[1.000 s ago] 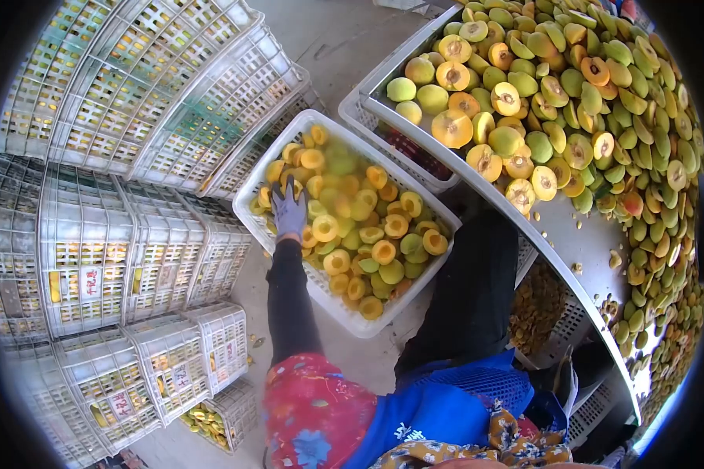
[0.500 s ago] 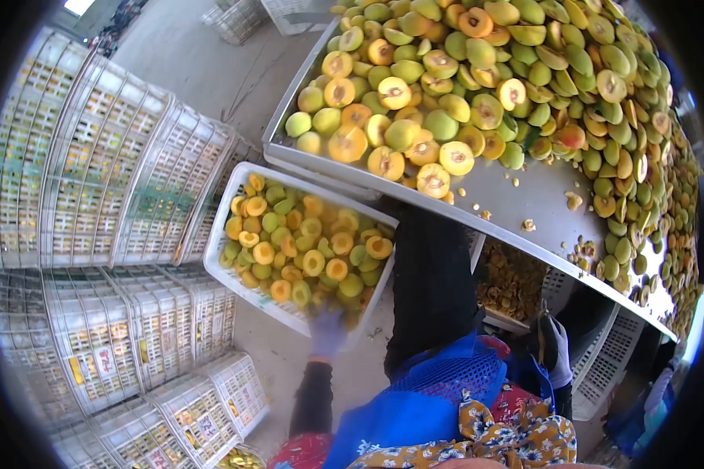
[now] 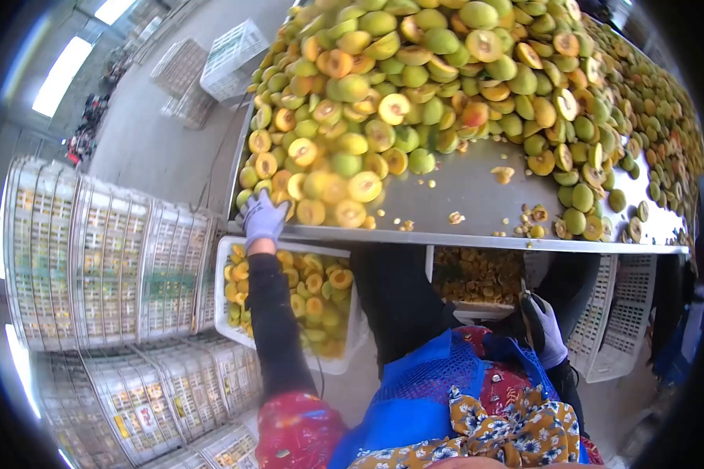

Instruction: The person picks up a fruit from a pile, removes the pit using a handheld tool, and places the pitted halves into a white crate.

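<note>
My left hand (image 3: 264,218), in a pale purple-grey glove, rests at the front left corner of the metal table (image 3: 446,184). Its fingers are spread over halved apricots (image 3: 310,211) at the heap's edge. Below that arm is a white crate (image 3: 220,301) of apricot halves, partly hidden by the sleeve. Low on the right, my gloved right hand (image 3: 553,332) is closed around a slim, pointed metal tool (image 3: 525,292), much of it hidden by the hand; I cannot tell its kind.
Behind the left arm, stacked white lattice crates (image 3: 109,258) hold fruit. Under the table stands a bin of fruit scraps (image 3: 477,275) beside my dark trouser leg (image 3: 399,301). Another white crate (image 3: 618,313) is at right. More crates (image 3: 231,62) stand on the floor beyond.
My left hand has moved from the crate up to the fruit on the table corner. The view has turned and shifted; my right hand stays low with the tool.
</note>
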`<state>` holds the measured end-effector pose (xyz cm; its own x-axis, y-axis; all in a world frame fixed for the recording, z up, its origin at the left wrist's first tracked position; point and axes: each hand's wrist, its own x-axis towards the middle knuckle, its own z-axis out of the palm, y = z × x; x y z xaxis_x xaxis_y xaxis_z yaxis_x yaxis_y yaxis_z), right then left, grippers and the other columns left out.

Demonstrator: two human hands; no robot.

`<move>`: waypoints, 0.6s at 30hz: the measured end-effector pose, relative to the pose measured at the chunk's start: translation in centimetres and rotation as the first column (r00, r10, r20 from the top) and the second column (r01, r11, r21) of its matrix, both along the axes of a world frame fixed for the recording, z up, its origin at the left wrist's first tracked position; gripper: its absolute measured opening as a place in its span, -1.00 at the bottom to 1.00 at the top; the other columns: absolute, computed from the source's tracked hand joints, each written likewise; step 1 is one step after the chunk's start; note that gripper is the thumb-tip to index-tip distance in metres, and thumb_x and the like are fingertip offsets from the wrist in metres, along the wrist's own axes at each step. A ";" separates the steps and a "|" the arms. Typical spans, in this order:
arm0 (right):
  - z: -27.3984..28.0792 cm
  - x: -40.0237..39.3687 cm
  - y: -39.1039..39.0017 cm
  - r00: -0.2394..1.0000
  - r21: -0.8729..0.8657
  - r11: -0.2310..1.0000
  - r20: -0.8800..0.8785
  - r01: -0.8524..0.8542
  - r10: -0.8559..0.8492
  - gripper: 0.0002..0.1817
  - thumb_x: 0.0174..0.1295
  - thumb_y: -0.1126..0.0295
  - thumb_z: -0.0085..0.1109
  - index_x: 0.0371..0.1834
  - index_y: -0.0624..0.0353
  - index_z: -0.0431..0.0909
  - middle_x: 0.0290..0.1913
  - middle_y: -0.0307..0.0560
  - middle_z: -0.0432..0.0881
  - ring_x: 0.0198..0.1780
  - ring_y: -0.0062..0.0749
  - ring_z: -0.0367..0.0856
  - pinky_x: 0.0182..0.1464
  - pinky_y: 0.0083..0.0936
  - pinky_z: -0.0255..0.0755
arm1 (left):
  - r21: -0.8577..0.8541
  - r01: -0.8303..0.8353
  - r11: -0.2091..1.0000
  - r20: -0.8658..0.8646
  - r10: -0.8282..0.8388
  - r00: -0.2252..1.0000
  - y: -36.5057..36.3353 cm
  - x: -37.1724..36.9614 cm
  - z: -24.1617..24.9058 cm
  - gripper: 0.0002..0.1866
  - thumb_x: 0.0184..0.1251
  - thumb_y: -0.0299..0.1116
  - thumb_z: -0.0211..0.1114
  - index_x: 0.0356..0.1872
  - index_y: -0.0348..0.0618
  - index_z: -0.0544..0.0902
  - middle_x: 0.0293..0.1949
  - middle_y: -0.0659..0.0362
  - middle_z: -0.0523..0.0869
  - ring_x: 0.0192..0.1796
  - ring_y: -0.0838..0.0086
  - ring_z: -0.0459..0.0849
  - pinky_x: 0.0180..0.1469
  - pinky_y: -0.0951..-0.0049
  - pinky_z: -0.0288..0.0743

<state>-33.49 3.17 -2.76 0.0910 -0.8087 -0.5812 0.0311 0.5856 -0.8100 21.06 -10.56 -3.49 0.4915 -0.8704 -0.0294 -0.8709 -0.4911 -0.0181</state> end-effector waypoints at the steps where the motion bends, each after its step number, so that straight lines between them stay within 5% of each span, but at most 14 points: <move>1: 0.8 -0.7 0.1 0.999 0.051 0.998 0.011 0.035 -0.036 -0.72 0.49 0.18 0.06 -0.31 0.14 0.49 -0.46 -0.40 0.42 -0.42 -0.74 0.35 -0.40 -0.62 0.24 | -0.030 0.006 1.000 0.095 -0.003 0.995 -0.1 -0.7 0.4 -0.39 0.34 -0.08 0.24 0.34 -0.15 0.43 0.28 -0.17 0.46 0.32 -0.13 0.39 0.36 -0.03 0.25; 2: 1.0 -1.3 0.1 0.997 0.102 0.993 0.031 0.066 -0.069 -0.71 0.49 0.18 0.06 -0.32 0.14 0.50 -0.46 -0.41 0.42 -0.42 -0.76 0.35 -0.41 -0.63 0.25 | -0.064 0.011 0.998 0.195 0.002 0.981 -0.5 -1.4 1.0 -0.42 0.34 -0.11 0.24 0.33 -0.13 0.44 0.27 -0.16 0.47 0.31 -0.12 0.40 0.35 -0.01 0.26; 6: -1.9 -3.7 0.7 0.997 -0.019 0.997 -0.043 0.070 -0.071 -0.70 0.48 0.18 0.07 -0.29 0.19 0.51 -0.45 -0.38 0.45 -0.43 -0.74 0.36 -0.41 -0.62 0.28 | -0.433 0.293 0.852 0.048 -0.302 0.952 -4.0 -6.6 4.0 -0.57 0.40 -0.18 0.19 0.20 -0.17 0.56 0.18 -0.14 0.54 0.20 -0.04 0.52 0.21 0.10 0.43; 12: -2.5 -5.4 -0.3 0.998 -0.070 0.997 -0.053 0.029 -0.032 -0.70 0.49 0.20 0.06 -0.14 0.25 0.57 -0.33 -0.36 0.50 -0.27 -0.74 0.38 -0.23 -0.68 0.32 | -0.451 0.402 0.797 -0.048 -0.472 0.880 -14.4 -18.3 5.4 -0.49 0.36 -0.10 0.26 0.25 -0.10 0.50 0.19 -0.17 0.52 0.17 -0.04 0.58 0.17 0.10 0.49; 15: -2.0 -6.3 0.0 0.997 -0.101 0.994 -0.064 0.043 -0.049 -0.70 0.50 0.20 0.05 -0.12 0.27 0.57 -0.33 -0.36 0.50 -0.26 -0.73 0.38 -0.22 -0.67 0.33 | -0.220 0.417 0.882 0.009 -0.425 0.905 -17.7 -22.5 2.3 -0.34 0.25 -0.09 0.35 0.35 0.00 0.35 0.17 -0.25 0.50 0.16 -0.13 0.58 0.13 0.02 0.53; 18: -3.2 -7.6 0.9 0.995 -0.051 0.995 -0.054 0.080 -0.083 -0.68 0.51 0.19 0.04 -0.10 0.29 0.55 -0.32 -0.36 0.51 -0.27 -0.71 0.38 -0.23 -0.64 0.34 | -0.197 0.446 0.873 -0.160 -0.477 0.864 -16.5 -24.3 1.3 -0.26 0.20 -0.09 0.39 0.36 -0.12 0.32 0.16 -0.22 0.54 0.19 -0.06 0.59 0.16 0.02 0.52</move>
<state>-41.07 4.08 -5.92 -0.0080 -0.8396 -0.5431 0.0315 0.5426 -0.8394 -3.19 -27.08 -2.19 0.0299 -0.9975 0.0643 -0.9756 -0.0151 0.2192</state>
